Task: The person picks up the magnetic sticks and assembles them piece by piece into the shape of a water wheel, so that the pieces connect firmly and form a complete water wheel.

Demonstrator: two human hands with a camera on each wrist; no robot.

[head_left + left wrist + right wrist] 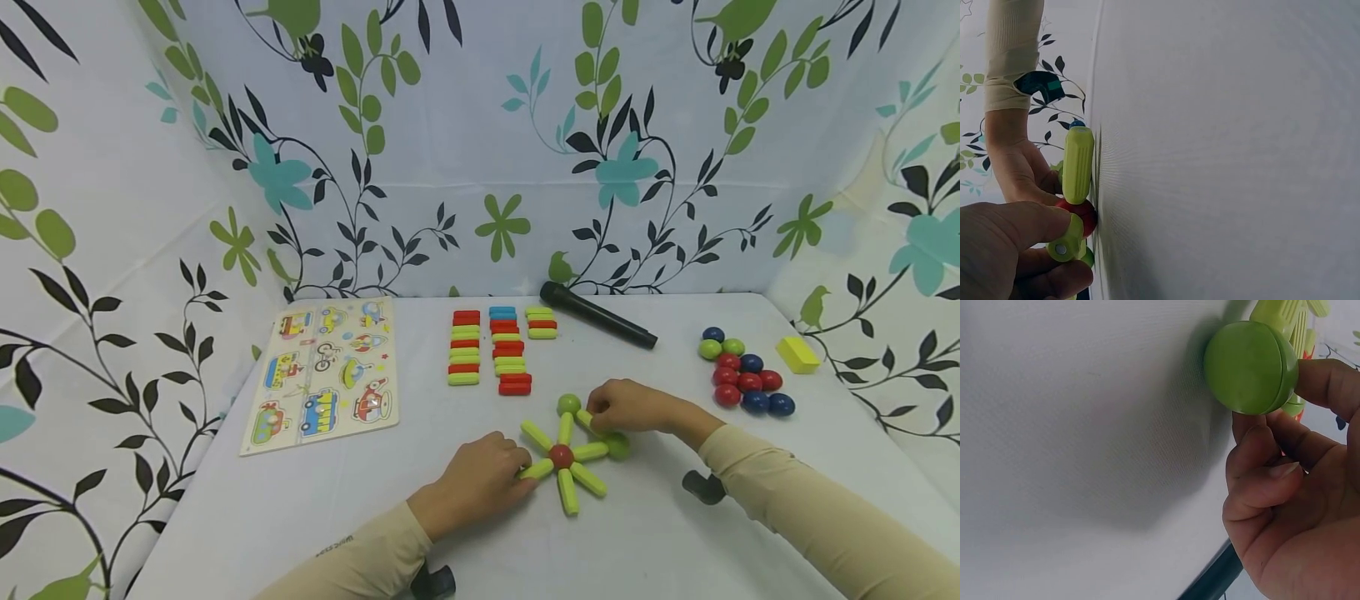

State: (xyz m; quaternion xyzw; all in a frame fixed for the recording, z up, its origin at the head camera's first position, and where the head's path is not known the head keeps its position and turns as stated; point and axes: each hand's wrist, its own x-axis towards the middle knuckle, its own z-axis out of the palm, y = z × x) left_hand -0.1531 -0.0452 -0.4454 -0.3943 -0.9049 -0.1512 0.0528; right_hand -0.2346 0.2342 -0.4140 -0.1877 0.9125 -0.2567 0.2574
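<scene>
Head view, star assembly: my left hand point(480, 479) pinches a lime stick point(537, 471) on the red hub ball point(561, 456); my right hand point(626, 407) grips a green ball point(1249, 367). Next, I judge: seat it squarely.

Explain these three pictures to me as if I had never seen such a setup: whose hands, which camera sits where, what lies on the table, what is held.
No machine here: a person works with two bare hands. The wide picture comes from a camera on the head; the other two from cameras on each wrist. On the white table lie a picture puzzle board, rows of coloured sticks, a black tube, a heap of balls and a yellow block. In front is a star of green sticks round a red ball. The left hand pinches one stick; the right hand holds another, next to a green ball.
</scene>
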